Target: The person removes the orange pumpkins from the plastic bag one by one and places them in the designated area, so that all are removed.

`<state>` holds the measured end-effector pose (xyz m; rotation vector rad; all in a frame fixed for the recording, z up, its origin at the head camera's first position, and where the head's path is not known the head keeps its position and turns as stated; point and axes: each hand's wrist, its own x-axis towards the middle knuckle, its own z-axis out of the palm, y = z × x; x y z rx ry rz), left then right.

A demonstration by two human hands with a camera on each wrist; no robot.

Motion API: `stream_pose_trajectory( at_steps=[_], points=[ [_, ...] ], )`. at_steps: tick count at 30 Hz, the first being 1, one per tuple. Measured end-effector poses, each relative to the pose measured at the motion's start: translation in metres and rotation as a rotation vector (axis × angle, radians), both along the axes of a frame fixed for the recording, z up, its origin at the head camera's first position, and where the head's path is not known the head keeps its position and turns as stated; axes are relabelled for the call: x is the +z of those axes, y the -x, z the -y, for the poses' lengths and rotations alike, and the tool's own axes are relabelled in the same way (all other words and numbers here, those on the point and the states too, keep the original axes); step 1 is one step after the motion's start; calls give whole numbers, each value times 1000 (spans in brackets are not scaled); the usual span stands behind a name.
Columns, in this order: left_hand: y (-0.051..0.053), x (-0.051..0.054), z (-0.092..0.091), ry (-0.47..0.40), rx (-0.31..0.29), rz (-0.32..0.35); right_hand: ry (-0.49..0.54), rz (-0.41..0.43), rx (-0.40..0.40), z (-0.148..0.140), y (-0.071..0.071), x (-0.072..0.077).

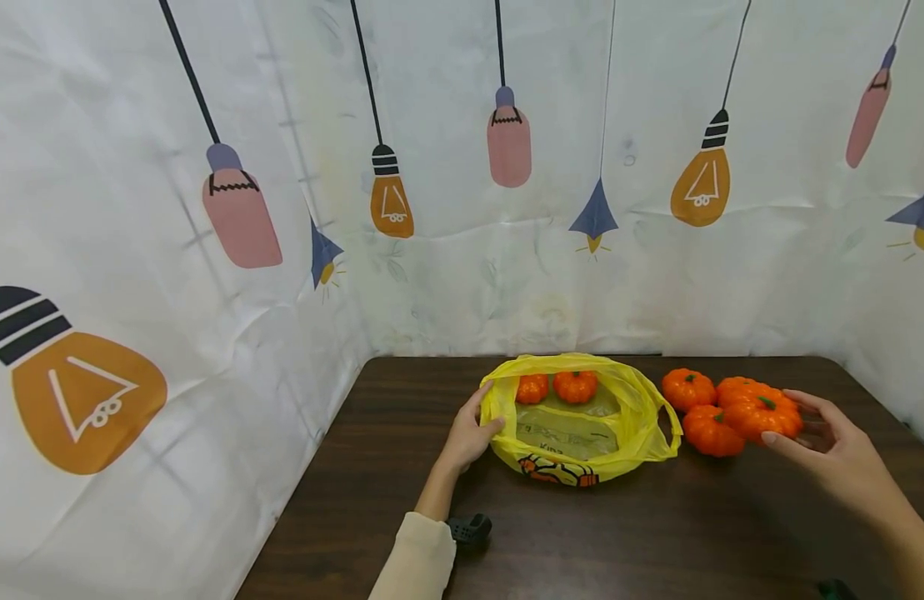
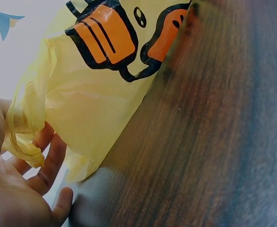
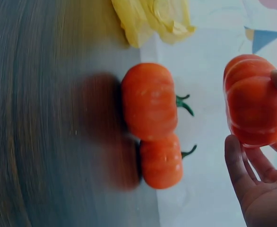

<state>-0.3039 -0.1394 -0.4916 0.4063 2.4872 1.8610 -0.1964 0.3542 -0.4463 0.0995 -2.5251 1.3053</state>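
An open yellow plastic bag [image 1: 641, 417] stands on the table, with two orange pumpkins [image 1: 576, 387] visible inside. My left hand [image 1: 467, 433] grips the bag's left rim; in the left wrist view, its fingers curl at the gathered edge of the bag [image 2: 91, 104]. My right hand [image 1: 829, 442] holds an orange pumpkin [image 1: 761, 415] between thumb and fingers, raised off the table. The right wrist view shows that held pumpkin [image 3: 255, 101] in the hand [image 3: 266, 189], apart from two pumpkins [image 3: 150, 101] standing on the table. Several pumpkins [image 1: 711, 432] sit to the right of the bag.
The dark wooden table [image 1: 596, 542] meets a white curtain [image 1: 462, 292] printed with lamps at the back and sides. A black object [image 1: 471, 530] lies beside the left wrist, and a dark object [image 1: 835, 590] shows at the bottom right edge.
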Motion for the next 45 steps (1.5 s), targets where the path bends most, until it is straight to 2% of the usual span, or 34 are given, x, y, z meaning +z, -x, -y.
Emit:
stream_pose_trajectory(
  at_steps=[7, 17, 23, 26, 31, 35, 45],
  points=[
    [0, -3, 1, -14, -8, -3, -12, 27, -65, -14, 0, -8],
    [0, -2, 1, -4, -3, 2, -73, 176, -127, -37, 2, -14],
    [0, -1, 0, -1, -1, -2, -96, 181, -132, -47, 6, -22],
    [0, -2, 1, -2, 0, -4, -112, 188, -129, -53, 8, -26],
    [0, -2, 0, -15, -4, -6, -149, 257, -112, -62, 14, -29],
    [0, -1, 0, -19, -1, -3, -158, 318, -82, -64, 18, -31],
    [-1, -1, -1, -15, 0, -1, -185, 404, 10, -64, 22, -35]
  ],
)
